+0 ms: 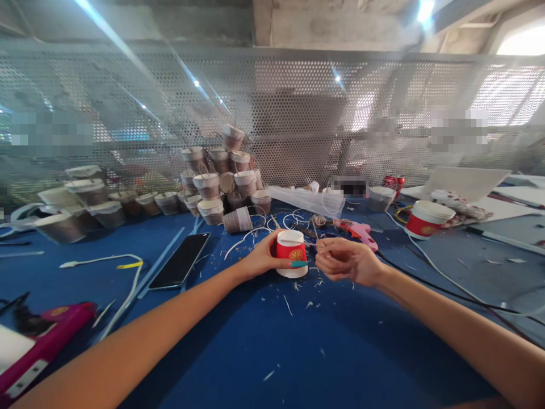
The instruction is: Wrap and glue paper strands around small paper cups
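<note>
A small white paper cup (291,271) with a red band and a gold emblem stands upright on the blue table. My left hand (264,254) is wrapped round its left side, the thumb with a teal nail lying across the front. Just right of the cup, my right hand (344,260) is closed in a pinch near the rim. A thin pale strand (311,245) runs from its fingertips toward the cup; whether it is string or wire I cannot tell. Behind my right hand lies a pink glue gun (360,232).
Stacked wrapped cups (210,187) stand at the back left. A black phone (181,261) and a magenta tool (51,335) lie left. Another red-banded cup (421,227) stands right, near cables (430,278). White cord loops (242,241) and scraps litter the table (238,352).
</note>
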The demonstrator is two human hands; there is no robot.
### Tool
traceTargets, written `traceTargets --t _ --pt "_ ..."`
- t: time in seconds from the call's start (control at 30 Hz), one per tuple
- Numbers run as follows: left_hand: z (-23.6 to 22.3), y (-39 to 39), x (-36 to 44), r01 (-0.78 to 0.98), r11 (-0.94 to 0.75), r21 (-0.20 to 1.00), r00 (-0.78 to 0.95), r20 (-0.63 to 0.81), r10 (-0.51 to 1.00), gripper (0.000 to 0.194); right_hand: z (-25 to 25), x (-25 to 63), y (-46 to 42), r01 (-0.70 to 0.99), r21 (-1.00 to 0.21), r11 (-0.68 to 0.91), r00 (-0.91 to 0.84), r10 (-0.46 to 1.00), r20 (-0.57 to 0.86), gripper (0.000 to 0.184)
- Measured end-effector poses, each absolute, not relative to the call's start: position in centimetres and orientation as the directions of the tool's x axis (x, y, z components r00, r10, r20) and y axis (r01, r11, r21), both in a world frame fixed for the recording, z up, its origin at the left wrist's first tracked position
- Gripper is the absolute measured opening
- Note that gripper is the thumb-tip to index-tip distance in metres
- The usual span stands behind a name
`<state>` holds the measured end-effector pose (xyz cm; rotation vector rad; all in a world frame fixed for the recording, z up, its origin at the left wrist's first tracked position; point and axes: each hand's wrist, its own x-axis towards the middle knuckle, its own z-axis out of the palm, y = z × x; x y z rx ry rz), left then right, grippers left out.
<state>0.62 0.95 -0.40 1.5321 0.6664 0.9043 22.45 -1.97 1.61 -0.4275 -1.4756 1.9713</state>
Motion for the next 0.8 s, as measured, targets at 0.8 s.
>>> traceTargets --t 0.8 --pt "-0.3 1.1 0.5 -0.120 -0.168 0.978 0.578 0.207 0.789 0.061 0.5 21.8 -1.2 -0.287 -0.954 -0.085 -0.517 0.852 0.079 0.030"
